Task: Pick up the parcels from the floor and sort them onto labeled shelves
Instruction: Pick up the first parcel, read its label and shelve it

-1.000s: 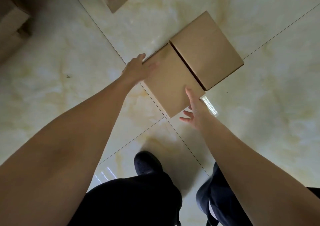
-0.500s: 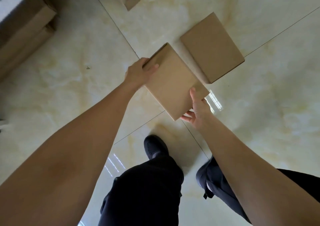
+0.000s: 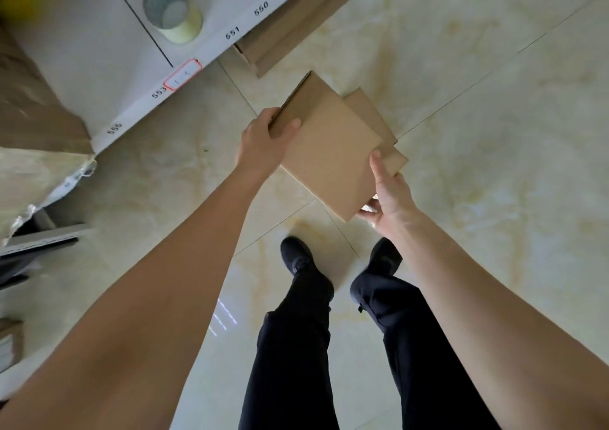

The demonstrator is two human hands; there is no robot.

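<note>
Marble floor [image 3: 494, 166] now lies apparently well below the parcel [image 3: 329, 146], both hands' fingers [image 3: 290, 126] clamped.

A flat brown parcel of matt, smooth cardboard [image 3: 329, 146] is seen above a glossy cream marble-patterned tiled floor [image 3: 494, 133], in which light is mirrored. A white shelf with a smooth matt finish [image 3: 99, 44] is shown, bearing a shiny roll of tape [image 3: 173, 11].

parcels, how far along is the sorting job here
Done: the pickup; the flat parcel is held between left hand and right hand. In hand: carrying it, with the numbered shelf to the left. Left: shelving it, plus a second parcel lying on the floor.
</note>
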